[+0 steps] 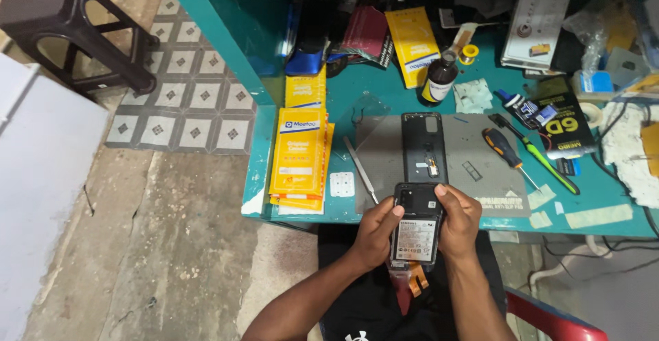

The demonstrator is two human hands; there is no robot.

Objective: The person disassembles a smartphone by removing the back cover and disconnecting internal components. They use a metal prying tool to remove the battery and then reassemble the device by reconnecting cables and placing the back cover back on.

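Observation:
Both hands hold an opened phone just below the teal bench's front edge; its back is off, showing the battery and dark upper board. My left hand grips its left side, thumb resting on the upper board. My right hand grips the right side, thumb at the top edge. An orange flex ribbon hangs from the phone's lower end. The removed black back frame lies on a grey work mat right above the hands.
Metal tweezers, an orange-handled screwdriver, a green-shafted tool and a brown bottle lie on the teal bench. Yellow packets are stacked at left. A black stool stands on the floor; a red chair edge shows below.

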